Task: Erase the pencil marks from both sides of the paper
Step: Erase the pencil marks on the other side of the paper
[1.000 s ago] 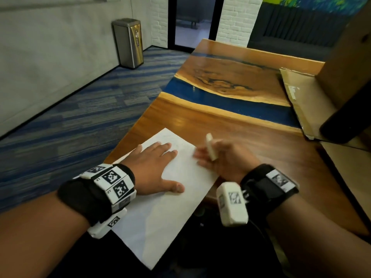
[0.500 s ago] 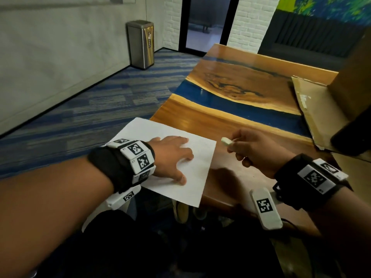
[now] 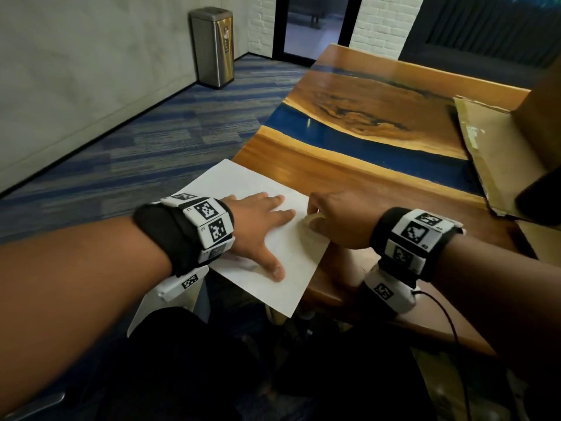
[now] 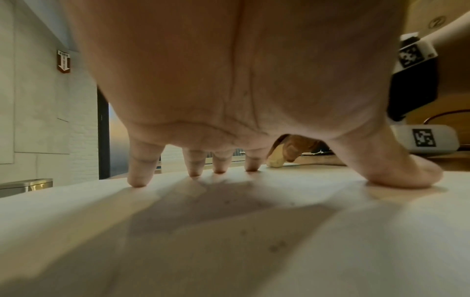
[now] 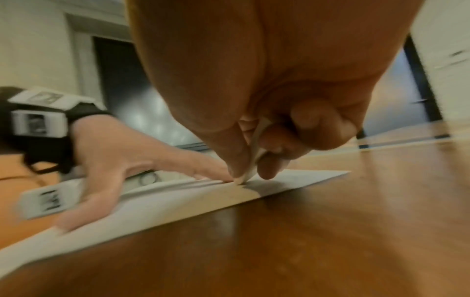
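A white sheet of paper (image 3: 243, 189) lies on the near left corner of the wooden table (image 3: 364, 183), its near part hanging over the edge. My left hand (image 3: 261, 226) lies flat on the paper (image 4: 229, 231), fingers spread and straight. My right hand (image 3: 331, 220) pinches a small white eraser (image 3: 312, 220) between thumb and fingers. The eraser (image 5: 250, 170) tip touches the paper (image 5: 292, 178) near its right edge, just beside my left index finger. A pencil circle (image 5: 148, 178) shows on the paper under my left hand (image 5: 132, 160).
Flattened cardboard (image 3: 491, 141) lies at the table's right side, with a dark object (image 3: 540, 196) over it. A steel bin (image 3: 212, 47) stands on the carpet by the far wall. A cable (image 3: 443, 317) trails from my right wrist unit.
The paper was shifted left to overhang the table corner. My right hand, lifted off with the eraser half a second ago, has come back down onto the paper beside my left fingers.
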A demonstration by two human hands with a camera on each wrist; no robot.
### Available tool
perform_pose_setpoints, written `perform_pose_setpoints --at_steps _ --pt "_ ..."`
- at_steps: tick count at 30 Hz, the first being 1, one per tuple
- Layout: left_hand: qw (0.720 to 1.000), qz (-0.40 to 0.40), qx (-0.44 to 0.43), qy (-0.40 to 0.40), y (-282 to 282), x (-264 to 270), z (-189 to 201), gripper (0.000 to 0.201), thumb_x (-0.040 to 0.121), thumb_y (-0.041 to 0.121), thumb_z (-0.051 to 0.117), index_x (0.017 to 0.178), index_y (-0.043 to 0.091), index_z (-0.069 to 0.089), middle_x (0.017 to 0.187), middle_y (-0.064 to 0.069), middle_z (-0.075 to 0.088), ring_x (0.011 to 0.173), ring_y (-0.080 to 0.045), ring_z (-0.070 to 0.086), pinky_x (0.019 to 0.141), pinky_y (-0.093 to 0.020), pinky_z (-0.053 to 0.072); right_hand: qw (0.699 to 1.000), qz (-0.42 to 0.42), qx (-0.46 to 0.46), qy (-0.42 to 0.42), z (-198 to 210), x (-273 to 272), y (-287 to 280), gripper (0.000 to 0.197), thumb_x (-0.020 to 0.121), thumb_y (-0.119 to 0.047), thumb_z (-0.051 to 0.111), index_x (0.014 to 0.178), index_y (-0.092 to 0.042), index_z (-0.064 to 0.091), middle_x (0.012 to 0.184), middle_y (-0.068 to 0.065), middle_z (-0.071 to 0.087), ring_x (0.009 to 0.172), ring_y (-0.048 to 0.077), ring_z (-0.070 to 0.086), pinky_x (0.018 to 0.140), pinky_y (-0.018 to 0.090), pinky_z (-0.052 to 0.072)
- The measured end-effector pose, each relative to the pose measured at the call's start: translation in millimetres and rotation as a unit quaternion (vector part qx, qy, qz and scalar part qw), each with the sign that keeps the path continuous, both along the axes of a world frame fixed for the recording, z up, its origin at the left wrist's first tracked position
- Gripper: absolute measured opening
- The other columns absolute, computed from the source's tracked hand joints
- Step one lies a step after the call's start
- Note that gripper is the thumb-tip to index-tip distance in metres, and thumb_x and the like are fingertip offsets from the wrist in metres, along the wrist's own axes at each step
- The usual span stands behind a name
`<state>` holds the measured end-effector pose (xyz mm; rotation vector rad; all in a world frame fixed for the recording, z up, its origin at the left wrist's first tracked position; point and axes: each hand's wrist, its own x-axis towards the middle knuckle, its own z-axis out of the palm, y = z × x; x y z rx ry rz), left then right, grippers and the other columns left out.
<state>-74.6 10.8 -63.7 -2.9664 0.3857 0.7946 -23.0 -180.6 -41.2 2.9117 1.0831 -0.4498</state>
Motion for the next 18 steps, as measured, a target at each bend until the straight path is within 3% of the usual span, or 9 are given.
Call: perform_pose_setpoints --at_steps 4,9,14,18 --pt "1.0 0.002 -0.014 0.01 3 3 -2 0.132 0.059 0.091 0.062 0.159 0.04 -0.007 0.166 0.009 -0.021 0.154 -0.018 -0.014 0.119 -0.063 0.009 0.99 0.135 -0.008 0.039 -11 -26 12 0.025 0.1 -0.034 0.051 0.121 -0.02 0.052 0.105 -0.002 0.057 0.088 0.017 0.053 0.071 0.028 0.039" --pt "1.0 -0.018 0.003 0.0 3 6 -4 0.131 0.061 0.093 0.057 0.159 0.037 -0.01 0.167 0.007 -0.02 0.154 -0.02 -0.012 0.118 -0.065 0.012 0.999 0.032 -0.033 -0.005 -1 12 7 0.019 0.101 -0.031 0.049 0.118 -0.021 0.051 0.108 0.001 0.061 0.088 0.017 0.054 0.069 0.029 0.04" --pt "1.0 -0.006 -0.028 0.007 6 7 -6 0.139 0.055 0.093 0.061 0.159 0.035 -0.01 0.167 0.007 -0.02 0.154 -0.019 -0.013 0.118 -0.065 0.009 0.989 0.142 -0.022 0.027 -9 -20 17 0.029 0.101 -0.033 0.049 0.126 -0.018 0.05 0.111 0.0 0.057 0.092 0.017 0.054 0.074 0.031 0.044" --pt "1.0 -0.016 0.0 -0.006 4 6 -7 0.138 0.058 0.094 0.057 0.159 0.03 -0.01 0.167 0.007 -0.02 0.154 -0.02 -0.011 0.118 -0.064 0.013 0.998 0.033 -0.043 -0.024 -3 19 6 0.023 0.101 -0.032 0.049 0.121 -0.02 0.051 0.11 0.002 0.061 0.093 0.018 0.058 0.079 0.033 0.052"
